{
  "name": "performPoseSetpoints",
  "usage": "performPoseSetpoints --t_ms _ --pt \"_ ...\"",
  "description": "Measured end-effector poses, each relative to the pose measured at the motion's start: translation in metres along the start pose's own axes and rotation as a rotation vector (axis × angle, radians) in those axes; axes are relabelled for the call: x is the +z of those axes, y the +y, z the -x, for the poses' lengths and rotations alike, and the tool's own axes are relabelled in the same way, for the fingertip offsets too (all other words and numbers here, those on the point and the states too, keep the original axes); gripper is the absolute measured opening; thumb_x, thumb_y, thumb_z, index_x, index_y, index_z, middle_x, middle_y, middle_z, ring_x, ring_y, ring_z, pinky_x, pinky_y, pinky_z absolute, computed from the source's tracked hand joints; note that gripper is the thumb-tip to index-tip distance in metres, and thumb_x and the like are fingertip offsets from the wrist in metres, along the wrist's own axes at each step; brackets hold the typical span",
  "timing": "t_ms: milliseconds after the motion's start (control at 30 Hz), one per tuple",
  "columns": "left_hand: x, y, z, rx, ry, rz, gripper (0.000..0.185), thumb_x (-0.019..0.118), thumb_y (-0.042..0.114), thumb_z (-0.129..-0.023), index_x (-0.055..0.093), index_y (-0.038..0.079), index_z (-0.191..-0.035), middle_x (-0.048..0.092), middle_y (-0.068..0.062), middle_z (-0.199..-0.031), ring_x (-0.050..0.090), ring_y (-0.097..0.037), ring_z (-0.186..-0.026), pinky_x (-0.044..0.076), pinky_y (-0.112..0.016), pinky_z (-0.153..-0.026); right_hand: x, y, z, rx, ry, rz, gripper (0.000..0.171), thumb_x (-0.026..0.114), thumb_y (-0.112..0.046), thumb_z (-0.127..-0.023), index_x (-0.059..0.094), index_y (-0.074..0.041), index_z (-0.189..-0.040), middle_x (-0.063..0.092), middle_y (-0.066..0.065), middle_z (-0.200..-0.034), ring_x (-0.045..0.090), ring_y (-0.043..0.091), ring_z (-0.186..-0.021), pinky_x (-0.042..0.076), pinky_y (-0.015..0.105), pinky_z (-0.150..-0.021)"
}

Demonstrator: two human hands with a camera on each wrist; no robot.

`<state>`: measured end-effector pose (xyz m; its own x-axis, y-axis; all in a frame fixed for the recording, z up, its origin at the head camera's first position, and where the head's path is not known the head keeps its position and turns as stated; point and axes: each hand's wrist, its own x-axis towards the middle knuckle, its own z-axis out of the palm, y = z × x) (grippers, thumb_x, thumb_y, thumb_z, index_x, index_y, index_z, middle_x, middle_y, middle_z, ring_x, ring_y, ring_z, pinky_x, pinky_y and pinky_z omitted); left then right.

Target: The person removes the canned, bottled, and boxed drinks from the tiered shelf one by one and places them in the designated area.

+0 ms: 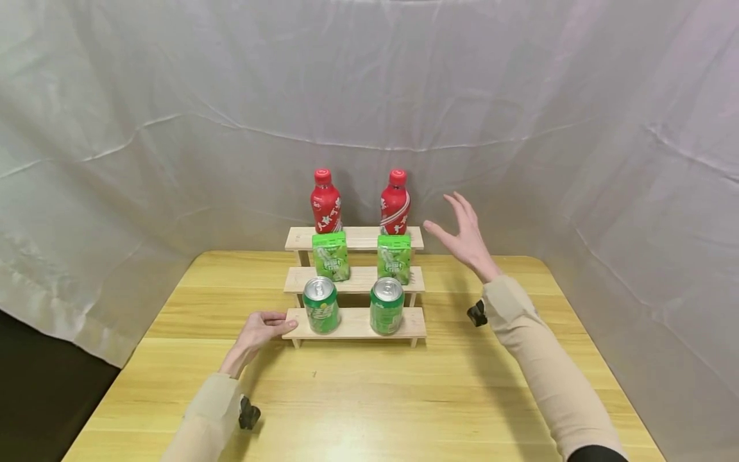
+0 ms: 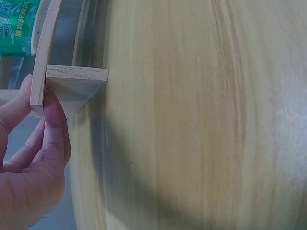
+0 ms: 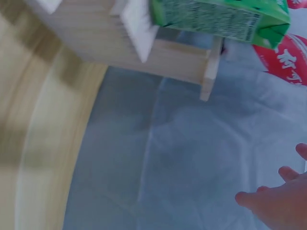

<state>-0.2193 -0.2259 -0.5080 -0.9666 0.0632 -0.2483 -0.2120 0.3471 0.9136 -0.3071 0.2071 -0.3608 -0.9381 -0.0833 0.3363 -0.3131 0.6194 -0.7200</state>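
Observation:
A three-step wooden shelf (image 1: 353, 326) stands on the table. My left hand (image 1: 261, 330) pinches the left end of its lowest step; in the left wrist view the thumb is above the board (image 2: 40, 72) and the fingers beneath. My right hand (image 1: 466, 242) is raised to the right of the top step, fingers spread and holding nothing. Nearest to it is the right red bottle (image 1: 395, 204); the left red bottle (image 1: 326, 204) shares that step. Green drink cartons (image 1: 331, 258) (image 1: 394, 260) stand on the middle step, green cans (image 1: 321, 307) (image 1: 387, 308) on the lowest.
The wooden table (image 1: 369, 398) reaches back to a grey cloth (image 1: 369, 96) that hangs behind and along both sides. Each sleeve has a small black device (image 1: 249, 412) by the wrist. A dark area (image 1: 46, 378) shows beyond the cloth at the left.

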Motion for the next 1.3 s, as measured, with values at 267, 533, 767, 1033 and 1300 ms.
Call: performPoseSetpoints --t_ms 267,533,767,1033,1300 --pt "0.000 0.001 0.000 -0.004 -0.002 -0.002 0.058 0.074 0.020 -0.092 0.052 -0.015 -0.133 0.062 -0.033 -0.130 0.065 -0.036 -0.118 0.047 -0.052 -0.111 0.002 -0.020 -0.018 -0.018 -0.037 -0.070 0.080 0.067 -0.044 -0.092 0.031 -0.015 -0.158 0.018 0.011 -0.169 0.014 0.032 -0.157 0.015 0.064 -0.125" --pt "0.000 0.003 -0.002 -0.001 -0.011 -0.019 0.058 0.073 0.021 -0.093 0.052 -0.016 -0.132 0.061 -0.033 -0.130 0.063 -0.039 -0.118 0.046 -0.054 -0.111 0.002 -0.035 -0.031 0.020 -0.088 -0.095 0.077 0.067 -0.042 -0.093 0.034 -0.015 -0.156 0.029 0.012 -0.165 0.025 0.033 -0.154 0.022 0.057 -0.126" --pt "0.000 0.002 -0.002 -0.006 -0.014 -0.023 0.057 0.073 0.021 -0.093 0.053 -0.015 -0.132 0.063 -0.031 -0.128 0.065 -0.032 -0.114 0.049 -0.049 -0.109 0.005 -0.049 -0.042 0.035 -0.160 -0.200 0.071 0.066 -0.036 -0.096 0.036 -0.010 -0.155 0.035 0.013 -0.163 0.028 0.039 -0.152 0.027 0.060 -0.123" --pt "0.000 0.003 -0.001 -0.016 -0.009 -0.033 0.057 0.073 0.021 -0.093 0.052 -0.015 -0.132 0.061 -0.032 -0.129 0.065 -0.032 -0.113 0.051 -0.048 -0.107 0.015 -0.060 -0.056 0.037 -0.207 -0.296 0.062 0.062 -0.029 -0.100 0.038 -0.010 -0.154 0.041 0.016 -0.158 0.033 0.037 -0.149 0.030 0.056 -0.123" --pt "0.000 0.004 -0.001 -0.003 -0.005 -0.050 0.056 0.073 0.019 -0.092 0.052 -0.016 -0.131 0.061 -0.033 -0.128 0.065 -0.033 -0.111 0.052 -0.049 -0.105 0.025 -0.069 -0.063 0.009 -0.267 -0.369 0.052 0.054 -0.022 -0.104 0.039 -0.002 -0.149 0.049 0.024 -0.149 0.043 0.036 -0.143 0.035 0.050 -0.121"
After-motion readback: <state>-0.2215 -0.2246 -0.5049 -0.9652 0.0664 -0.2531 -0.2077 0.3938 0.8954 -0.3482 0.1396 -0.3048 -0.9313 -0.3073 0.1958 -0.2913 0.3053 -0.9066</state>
